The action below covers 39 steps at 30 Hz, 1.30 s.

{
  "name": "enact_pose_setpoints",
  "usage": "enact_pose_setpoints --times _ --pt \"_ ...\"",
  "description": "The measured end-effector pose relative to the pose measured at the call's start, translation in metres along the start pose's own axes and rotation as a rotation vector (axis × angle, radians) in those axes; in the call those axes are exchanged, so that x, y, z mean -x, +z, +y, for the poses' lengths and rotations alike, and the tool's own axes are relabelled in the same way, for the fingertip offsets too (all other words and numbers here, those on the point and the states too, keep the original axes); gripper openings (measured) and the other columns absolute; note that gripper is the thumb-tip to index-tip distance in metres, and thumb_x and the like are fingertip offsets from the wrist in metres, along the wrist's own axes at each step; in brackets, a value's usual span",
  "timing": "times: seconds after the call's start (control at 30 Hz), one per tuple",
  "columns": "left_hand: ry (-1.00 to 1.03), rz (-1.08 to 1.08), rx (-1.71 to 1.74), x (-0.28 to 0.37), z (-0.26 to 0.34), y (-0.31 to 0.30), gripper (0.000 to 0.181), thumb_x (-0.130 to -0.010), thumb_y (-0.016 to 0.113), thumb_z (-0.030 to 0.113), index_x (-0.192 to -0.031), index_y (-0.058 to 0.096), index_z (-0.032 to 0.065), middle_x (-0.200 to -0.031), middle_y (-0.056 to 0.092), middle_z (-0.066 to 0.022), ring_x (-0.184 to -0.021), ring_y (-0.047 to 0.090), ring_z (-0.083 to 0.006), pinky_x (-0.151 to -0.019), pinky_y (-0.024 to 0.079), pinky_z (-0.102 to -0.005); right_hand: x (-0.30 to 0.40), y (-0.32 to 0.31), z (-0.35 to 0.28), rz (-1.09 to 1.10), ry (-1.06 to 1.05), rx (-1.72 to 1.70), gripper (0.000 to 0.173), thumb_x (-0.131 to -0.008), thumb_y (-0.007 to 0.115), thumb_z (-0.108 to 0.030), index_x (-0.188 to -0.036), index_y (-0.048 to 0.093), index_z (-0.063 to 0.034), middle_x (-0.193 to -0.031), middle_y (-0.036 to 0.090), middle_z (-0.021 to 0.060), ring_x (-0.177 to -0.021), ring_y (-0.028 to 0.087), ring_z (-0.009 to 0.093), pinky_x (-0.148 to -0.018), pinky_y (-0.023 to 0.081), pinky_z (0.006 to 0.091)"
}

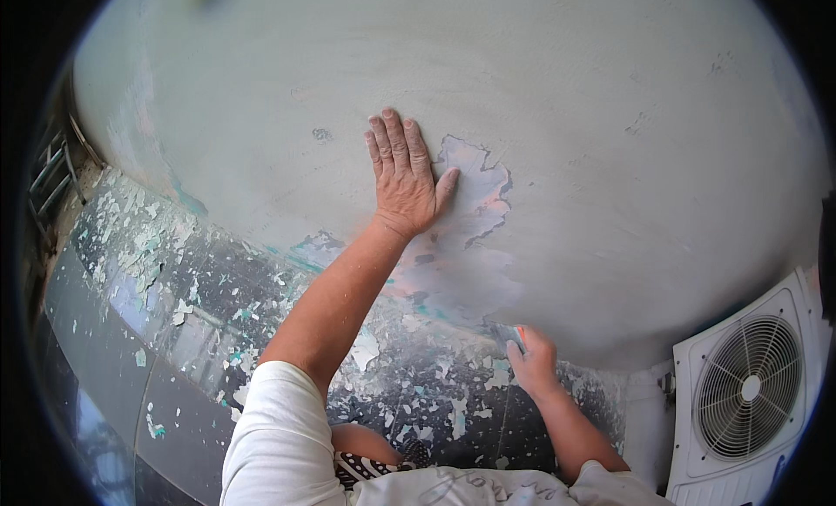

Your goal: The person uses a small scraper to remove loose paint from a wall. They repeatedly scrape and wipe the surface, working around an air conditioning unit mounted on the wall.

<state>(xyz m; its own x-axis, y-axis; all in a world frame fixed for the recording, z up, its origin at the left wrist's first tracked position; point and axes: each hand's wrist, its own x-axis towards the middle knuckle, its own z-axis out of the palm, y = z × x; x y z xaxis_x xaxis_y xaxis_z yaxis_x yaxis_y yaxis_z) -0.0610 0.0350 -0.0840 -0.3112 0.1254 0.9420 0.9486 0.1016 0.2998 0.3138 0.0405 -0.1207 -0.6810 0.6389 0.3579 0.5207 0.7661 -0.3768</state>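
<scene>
My left hand (406, 179) lies flat against a pale grey plastered wall (575, 114), fingers slightly spread and dusted with white powder. Beside its thumb is a bare patch (480, 179) with ragged edges, showing lilac and pinkish layers under the grey coat. Low on the wall, my right hand (537, 362) grips a scraper (506, 336) with a bit of orange on its handle. The scraper's blade is at the wall near its foot. Turquoise and pink traces show along the wall's lower edge.
Paint flakes (183, 310) and dust litter the dark tiled floor (176, 401) along the wall. At the right stands a white air-conditioner outdoor unit (744, 388) with a round fan grille. A metal ladder-like frame (52, 173) is at the far left.
</scene>
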Motion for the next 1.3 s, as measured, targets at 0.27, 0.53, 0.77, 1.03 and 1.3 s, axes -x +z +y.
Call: enact_pose_setpoints --times 0.27,0.53,0.77,1.03,1.3 --pt "0.398 -0.185 -0.031 0.045 0.075 0.037 0.084 -0.102 0.049 0.053 -0.164 0.026 0.0001 -0.172 0.018 -0.0229 -0.161 0.012 -0.0407 -0.130 0.005 -0.0522 0.039 0.008 0.016 -0.075 0.056 0.010 0.024 -0.085 0.071 -0.009 -0.108 0.068 -0.0018 -0.100 0.070 0.0207 -0.092 0.068 0.044 -0.078 0.055 0.0475" --pt "0.228 -0.004 0.032 0.000 0.053 0.022 0.079 -0.104 0.048 0.050 -0.165 0.028 0.0032 -0.173 0.019 -0.0184 -0.162 0.010 -0.0367 -0.131 0.008 -0.0503 0.039 0.002 0.033 0.075 0.091 -0.067 0.024 -0.087 0.069 -0.006 -0.110 0.068 -0.0023 -0.099 0.070 0.0205 -0.092 0.069 0.043 -0.079 0.055 0.0462" --pt "0.507 -0.374 0.006 0.024 0.082 0.012 0.079 -0.102 0.054 0.052 -0.165 0.031 0.0104 -0.174 0.021 -0.0087 -0.161 0.013 -0.0354 -0.132 0.008 -0.0467 0.012 -0.006 -0.004 0.272 -0.004 -0.078 0.022 -0.090 0.066 0.000 -0.113 0.069 -0.0018 -0.093 0.064 0.0166 -0.085 0.065 0.037 -0.076 0.052 0.0429" --pt "0.211 -0.092 0.077 -0.044 0.084 0.002 0.077 -0.103 0.052 0.048 -0.165 0.028 0.0077 -0.175 0.017 -0.0067 -0.163 0.008 -0.0298 -0.132 0.007 -0.0453 0.001 -0.026 -0.027 0.336 -0.051 -0.103 0.032 -0.094 0.063 0.005 -0.125 0.068 -0.0003 -0.105 0.063 0.0152 -0.091 0.064 0.030 -0.081 0.052 0.0369" --pt "0.755 -0.476 -0.016 -0.007 0.131 0.022 0.075 -0.103 0.053 0.048 -0.165 0.032 0.0119 -0.174 0.021 -0.0043 -0.161 0.015 -0.0269 -0.133 0.008 -0.0433 -0.034 -0.066 -0.026 0.635 -0.218 0.065 0.047 -0.095 0.054 0.013 -0.140 0.061 0.0021 -0.135 0.059 0.0258 -0.121 0.062 0.041 -0.103 0.051 0.0430"
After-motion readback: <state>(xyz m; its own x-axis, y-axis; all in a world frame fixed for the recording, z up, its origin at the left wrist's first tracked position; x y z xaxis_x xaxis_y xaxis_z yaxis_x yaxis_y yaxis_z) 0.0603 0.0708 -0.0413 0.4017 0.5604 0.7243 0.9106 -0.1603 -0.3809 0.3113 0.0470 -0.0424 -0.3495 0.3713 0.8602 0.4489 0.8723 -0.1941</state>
